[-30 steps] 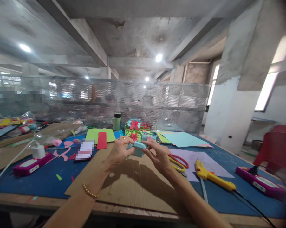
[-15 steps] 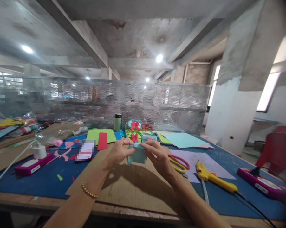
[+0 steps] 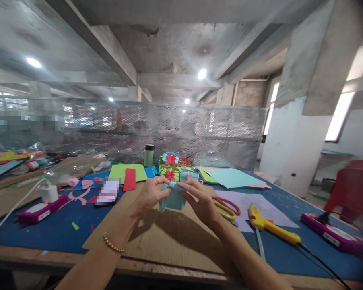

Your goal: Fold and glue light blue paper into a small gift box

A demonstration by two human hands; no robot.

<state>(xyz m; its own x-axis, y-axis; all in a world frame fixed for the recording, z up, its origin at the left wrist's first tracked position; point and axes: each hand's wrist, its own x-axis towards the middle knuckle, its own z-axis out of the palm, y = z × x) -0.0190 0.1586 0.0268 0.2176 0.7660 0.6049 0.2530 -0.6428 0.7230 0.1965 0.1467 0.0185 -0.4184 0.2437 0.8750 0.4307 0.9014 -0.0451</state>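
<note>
A small light-blue folded paper piece (image 3: 173, 200) is held up over a brown cardboard sheet (image 3: 169, 241). My left hand (image 3: 153, 193) pinches its left top edge between thumb and fingers. On the right side, my right hand (image 3: 199, 197) grips the same piece near its top, fingers stretched along the edge. The inner side of the folds is hidden from me. Just beyond the hands stands a stack of small paper boxes (image 3: 170, 175) in green and blue with red bows.
Right of the cardboard lie red-and-yellow scissors (image 3: 226, 210) and a yellow glue gun (image 3: 269, 229) with a trailing cord. Purple power strips (image 3: 42, 209) sit at both sides. A phone (image 3: 107, 191), red card (image 3: 129, 179), green bottle (image 3: 149, 156) and light-blue sheets (image 3: 234, 178) lie further back.
The light-blue paper piece has tilted and shifted slightly in my fingers, its lower left part swinging a little to the left. Both hands stay nearly in place.
</note>
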